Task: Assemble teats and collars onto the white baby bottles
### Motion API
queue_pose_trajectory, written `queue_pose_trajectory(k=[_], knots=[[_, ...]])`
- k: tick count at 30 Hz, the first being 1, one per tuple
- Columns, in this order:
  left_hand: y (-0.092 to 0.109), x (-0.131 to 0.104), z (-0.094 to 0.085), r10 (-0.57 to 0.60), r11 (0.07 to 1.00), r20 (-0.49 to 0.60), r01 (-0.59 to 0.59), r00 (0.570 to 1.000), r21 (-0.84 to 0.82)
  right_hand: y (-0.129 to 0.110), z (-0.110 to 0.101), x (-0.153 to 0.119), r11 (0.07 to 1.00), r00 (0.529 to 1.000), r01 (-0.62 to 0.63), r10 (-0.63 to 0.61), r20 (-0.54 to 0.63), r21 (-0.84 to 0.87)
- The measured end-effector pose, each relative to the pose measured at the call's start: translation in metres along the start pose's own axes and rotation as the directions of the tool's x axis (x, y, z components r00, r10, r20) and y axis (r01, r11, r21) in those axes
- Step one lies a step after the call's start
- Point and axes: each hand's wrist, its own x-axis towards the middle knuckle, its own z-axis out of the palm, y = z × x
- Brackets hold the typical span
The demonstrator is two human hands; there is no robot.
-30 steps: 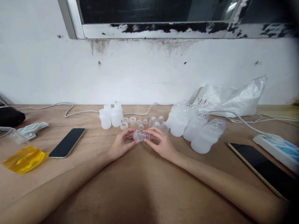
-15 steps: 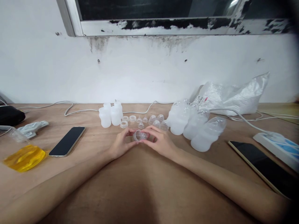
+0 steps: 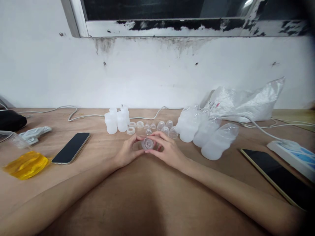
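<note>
Between my two hands is a clear baby bottle collar with a nipple (image 3: 147,143), its round opening facing me. My left hand (image 3: 128,151) grips its left side with thumb and fingers. On the right side, the fingertips of my right hand (image 3: 169,151) are closed on the same piece. Just behind it lie loose clear collar rings (image 3: 131,130), three small nipples (image 3: 148,131) and several clear dome caps (image 3: 173,132). Several frosted bottle bodies (image 3: 112,124) stand at the back left. Capped baby bottles (image 3: 214,146) are clustered to the right.
A phone (image 3: 71,148) and a bottle of yellow liquid (image 3: 26,165) lie left. To the right are a larger phone (image 3: 274,177), a power strip (image 3: 295,155) and a silvery plastic bag (image 3: 246,103). White cables (image 3: 157,114) run along the wall.
The collar with the nipple has turned between my fingers, from side-on to facing me. My hands have stayed in nearly the same place.
</note>
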Motion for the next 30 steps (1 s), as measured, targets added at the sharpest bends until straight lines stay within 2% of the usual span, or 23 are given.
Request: queue_pose_trajectory(k=[2, 4, 5, 7, 9, 11, 14, 18, 24, 30], knots=[[0.002, 0.0, -0.001, 0.002, 1.0, -0.011, -0.001, 1.0, 0.022, 0.001, 0.0, 0.001, 0.995, 0.998, -0.064, 0.065, -0.017, 0.075], [0.005, -0.001, -0.002, 0.008, 1.0, -0.016, -0.007, 1.0, 0.021, 0.003, 0.001, 0.004, 0.964, 0.983, -0.179, 0.185, -0.016, 0.196], [0.007, -0.001, -0.002, 0.011, 1.0, -0.009, -0.01, 1.0, 0.018, 0.004, 0.002, 0.005, 0.929, 0.967, -0.247, 0.254, 0.01, 0.276], [0.01, 0.0, -0.002, 0.026, 1.0, 0.005, -0.026, 1.0, 0.003, 0.004, 0.002, 0.007, 0.815, 0.925, -0.376, 0.355, 0.134, 0.441], [0.012, 0.0, -0.002, 0.044, 0.999, 0.014, -0.044, 0.999, -0.013, 0.003, 0.003, 0.008, 0.692, 0.888, -0.458, 0.384, 0.253, 0.558], [0.013, 0.0, -0.002, 0.05, 0.999, 0.022, -0.05, 0.998, 0.0, 0.002, 0.004, 0.009, 0.632, 0.875, -0.48, 0.398, 0.277, 0.609], [0.013, 0.001, -0.001, 0.011, 0.999, 0.008, -0.011, 1.0, 0.051, 0.003, 0.007, 0.01, 0.675, 0.884, -0.45, 0.428, 0.187, 0.585], [0.011, 0.001, 0.001, -0.068, 0.998, 0.006, 0.068, 0.998, 0.02, 0.005, 0.013, 0.008, 0.768, 0.909, -0.39, 0.41, 0.079, 0.507], [0.007, 0.001, 0.003, -0.082, 0.983, -0.062, 0.091, 0.995, 0.158, -0.001, 0.021, 0.002, 0.842, 0.95, -0.302, 0.306, 0.063, 0.447], [0.011, 0.0, 0.011, -0.173, 0.978, -0.081, 0.181, 0.982, 0.107, -0.002, 0.03, 0.002, 0.88, 0.952, -0.289, 0.306, 0.016, 0.376]])
